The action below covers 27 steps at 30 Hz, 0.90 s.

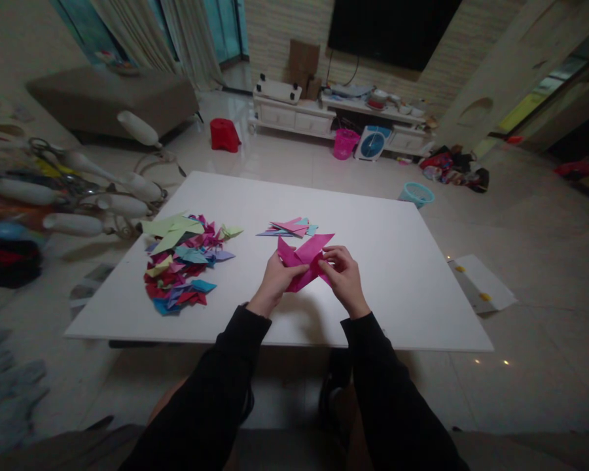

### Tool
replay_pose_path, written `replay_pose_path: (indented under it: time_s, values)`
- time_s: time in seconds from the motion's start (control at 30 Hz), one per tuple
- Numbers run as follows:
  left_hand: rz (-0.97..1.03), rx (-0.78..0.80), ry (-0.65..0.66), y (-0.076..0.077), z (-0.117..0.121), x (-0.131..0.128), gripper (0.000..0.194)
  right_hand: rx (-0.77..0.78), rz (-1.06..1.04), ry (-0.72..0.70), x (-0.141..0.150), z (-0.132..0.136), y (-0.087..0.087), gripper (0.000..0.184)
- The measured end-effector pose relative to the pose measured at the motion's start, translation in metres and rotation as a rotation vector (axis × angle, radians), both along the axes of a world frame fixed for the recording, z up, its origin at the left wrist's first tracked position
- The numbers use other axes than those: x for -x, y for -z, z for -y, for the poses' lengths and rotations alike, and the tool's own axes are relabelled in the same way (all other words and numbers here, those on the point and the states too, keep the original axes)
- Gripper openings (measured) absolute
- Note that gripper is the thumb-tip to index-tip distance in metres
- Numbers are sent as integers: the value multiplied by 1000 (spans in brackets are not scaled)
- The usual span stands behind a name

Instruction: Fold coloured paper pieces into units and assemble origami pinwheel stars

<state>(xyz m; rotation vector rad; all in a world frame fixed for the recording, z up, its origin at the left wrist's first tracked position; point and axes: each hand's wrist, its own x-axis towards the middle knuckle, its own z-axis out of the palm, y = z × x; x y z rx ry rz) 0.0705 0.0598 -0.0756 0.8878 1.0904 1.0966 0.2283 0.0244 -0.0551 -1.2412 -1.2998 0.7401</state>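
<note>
Paper (310,250), pink, folded, likely light and easily creased, sits closely pinched by thumb and fingers of my left hand (275,280) and right hand (347,280), best held at folded edges.

Pale tiled floor, white cabinet (294,121), red stool (224,135), beige, apparently striped wall (285,26).

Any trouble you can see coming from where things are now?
Both the left hand and right hand grip the pink paper; a hard pull from either side could crease or tear it. Its far edge is close to the small stack, so a forward move might knock that askew. The loose pile on the left is heaped unevenly, and a sleeve sweeping that way could scatter it.
</note>
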Motion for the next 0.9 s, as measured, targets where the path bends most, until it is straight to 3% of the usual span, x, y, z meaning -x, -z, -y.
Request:
replay_pose_path:
  time_s: [0.2,0.33,0.53,0.7,0.9]
  values:
    - [-107,-71,-30,-3,-1,2,70,18,107,-14,2,3,-3,19]
    - [-102,-60,20,-4,-1,4,74,-21,128,45,4,2,-1,11]
    - [9,-41,138,0,-3,7,72,156,-31,80,1,2,4,31]
    - [-60,-52,116,1,-5,10,73,159,-131,61,2,0,1,39]
    - [-47,-50,144,-2,-4,13,72,329,-345,-28,2,0,3,45]
